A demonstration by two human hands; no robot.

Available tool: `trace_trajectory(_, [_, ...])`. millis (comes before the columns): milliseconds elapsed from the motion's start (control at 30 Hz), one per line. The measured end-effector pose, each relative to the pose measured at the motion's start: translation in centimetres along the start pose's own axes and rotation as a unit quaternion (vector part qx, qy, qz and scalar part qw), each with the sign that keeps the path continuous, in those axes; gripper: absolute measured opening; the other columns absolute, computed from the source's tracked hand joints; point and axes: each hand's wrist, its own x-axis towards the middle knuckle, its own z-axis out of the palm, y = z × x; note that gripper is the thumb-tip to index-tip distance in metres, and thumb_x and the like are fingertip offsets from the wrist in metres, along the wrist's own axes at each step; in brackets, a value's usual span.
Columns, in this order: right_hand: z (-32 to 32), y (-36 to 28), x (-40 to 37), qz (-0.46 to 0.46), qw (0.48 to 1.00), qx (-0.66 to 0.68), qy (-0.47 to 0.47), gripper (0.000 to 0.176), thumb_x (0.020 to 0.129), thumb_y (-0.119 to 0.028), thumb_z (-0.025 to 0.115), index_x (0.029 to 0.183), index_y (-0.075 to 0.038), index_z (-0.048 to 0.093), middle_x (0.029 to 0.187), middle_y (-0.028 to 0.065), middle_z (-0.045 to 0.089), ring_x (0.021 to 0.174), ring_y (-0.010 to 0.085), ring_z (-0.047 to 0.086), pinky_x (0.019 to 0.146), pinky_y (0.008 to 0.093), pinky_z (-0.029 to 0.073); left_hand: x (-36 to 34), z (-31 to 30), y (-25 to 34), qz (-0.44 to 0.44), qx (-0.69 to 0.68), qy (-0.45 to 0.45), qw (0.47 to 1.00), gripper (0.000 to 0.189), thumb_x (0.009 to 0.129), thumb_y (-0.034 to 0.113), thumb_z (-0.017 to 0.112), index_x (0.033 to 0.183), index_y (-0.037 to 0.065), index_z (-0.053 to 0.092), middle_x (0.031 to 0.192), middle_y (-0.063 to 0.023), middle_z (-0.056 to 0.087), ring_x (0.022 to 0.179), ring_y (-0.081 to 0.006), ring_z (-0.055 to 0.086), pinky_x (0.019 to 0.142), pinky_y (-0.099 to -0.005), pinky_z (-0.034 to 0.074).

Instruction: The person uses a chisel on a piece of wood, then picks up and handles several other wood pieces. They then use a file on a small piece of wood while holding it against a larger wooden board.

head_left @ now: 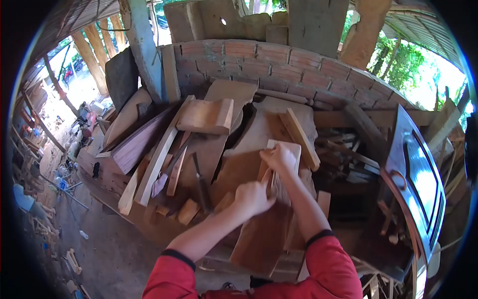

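My left hand is closed in a fist above a reddish-brown board that slopes toward me. Farther up, my right hand has curled fingers and lies over the end of a pale wooden block. Between both hands shows a narrow light-brown wooden piece; my hands cover its ends, and its kind cannot be made out. To the left of my left hand lies a dark chisel-like tool with a long thin shaft.
Wood lies across the bench: a curved block, a long pale strip, an upright-edged plank and small offcuts. Behind stands a brick wall. A glossy dark panel leans at the right; scraps litter the floor.
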Motion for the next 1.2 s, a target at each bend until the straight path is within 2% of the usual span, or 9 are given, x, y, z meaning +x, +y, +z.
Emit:
trace_trajectory(100, [-0.6,0.4,10.1,0.047,0.999,-0.006,0.009,0.052,0.073,-0.043,0.055,0.104,-0.001,0.059,0.103,0.0222,0.061,0.097,0.0358,0.059,0.083,0.0405,0.047,11.0,-0.3,-1.4,-0.016,0.01,0.013,1.0,0.053,0.071,0.05,0.06,0.1,0.006,0.062,0.088,-0.0171,0.065,0.079,-0.0306,0.065,0.068,-0.0401,0.053])
trace_trajectory(267, [-1.3,1.1,12.6,0.041,0.999,-0.003,-0.002,0.054,0.075,-0.044,0.051,0.102,0.002,0.058,0.103,0.0249,0.06,0.097,0.0375,0.059,0.084,0.0415,0.047,14.1,-0.9,-0.4,-0.001,0.031,0.047,0.998,0.058,0.071,0.049,0.058,0.108,0.004,0.053,0.086,-0.0164,0.066,0.078,-0.0297,0.065,0.067,-0.0409,0.052])
trace_trajectory(367, [-1.8,1.0,6.3,0.048,0.998,0.04,0.018,0.058,0.073,-0.049,0.053,0.104,-0.001,0.057,0.104,0.0243,0.06,0.098,0.0383,0.058,0.086,0.0435,0.045,6.9,-1.0,0.2,0.039,0.082,0.046,0.995,0.058,0.074,0.052,0.056,0.104,0.002,0.054,0.075,-0.0134,0.064,0.07,-0.0277,0.065,0.062,-0.0387,0.052])
trace_trajectory(400, [-1.8,1.5,3.3,0.035,0.999,0.014,0.017,0.06,0.07,-0.054,0.056,0.105,-0.004,0.058,0.103,0.0228,0.061,0.098,0.0372,0.058,0.084,0.0435,0.046,4.4,-0.2,0.4,0.026,0.077,0.006,0.997,0.077,0.071,0.05,0.059,0.128,0.003,0.039,0.076,-0.012,0.064,0.07,-0.0247,0.065,0.058,-0.0376,0.053])
trace_trajectory(500, [-1.7,1.9,-6.6,0.041,0.999,-0.006,-0.008,0.057,0.07,-0.053,0.059,0.1,-0.005,0.057,0.092,0.0181,0.065,0.09,0.035,0.061,0.077,0.0431,0.048,-5.6,0.6,1.9,0.047,-0.011,0.015,0.999,0.081,0.07,0.041,0.056,0.139,0.009,0.026,0.062,-0.0141,0.061,0.056,-0.0299,0.062,0.05,-0.0423,0.051])
trace_trajectory(733, [-1.3,-0.2,-24.4,-0.012,0.999,-0.027,0.038,0.054,0.07,-0.052,0.062,0.098,-0.006,0.054,0.078,0.0191,0.064,0.076,0.0344,0.064,0.068,0.0426,0.05,-23.1,1.6,3.9,0.041,-0.059,-0.013,0.997,0.082,0.07,0.041,0.056,0.139,0.008,0.025,0.054,-0.0129,0.057,0.046,-0.0298,0.059,0.043,-0.0427,0.049])
trace_trajectory(867, [-0.8,-0.9,-29.0,-0.003,0.999,-0.026,0.04,0.056,0.069,-0.052,0.063,0.095,-0.004,0.054,0.073,0.0181,0.064,0.071,0.0342,0.064,0.063,0.0422,0.051,-27.4,2.3,3.5,0.044,-0.078,-0.002,0.996,0.083,0.069,0.04,0.057,0.138,0.008,0.026,0.051,-0.0138,0.056,0.043,-0.0302,0.058,0.041,-0.0426,0.048])
trace_trajectory(1033, [-1.4,-0.8,-24.7,0.02,0.999,-0.022,0.016,0.057,0.067,-0.051,0.064,0.098,-0.004,0.055,0.079,0.0186,0.064,0.076,0.0344,0.064,0.067,0.0427,0.05,-22.9,1.0,2.8,0.062,-0.069,-0.019,0.996,0.082,0.069,0.04,0.058,0.138,0.006,0.028,0.051,-0.0138,0.056,0.043,-0.031,0.057,0.041,-0.0419,0.048])
trace_trajectory(1200, [-0.5,0.6,-8.2,0.043,0.999,0.027,0.016,0.058,0.066,-0.048,0.064,0.101,-0.003,0.057,0.093,0.0211,0.063,0.09,0.0333,0.062,0.077,0.0417,0.049,-7.2,0.1,1.5,0.044,-0.027,-0.003,0.999,0.08,0.07,0.042,0.058,0.135,0.004,0.032,0.064,-0.0168,0.06,0.059,-0.0317,0.062,0.054,-0.0434,0.051])
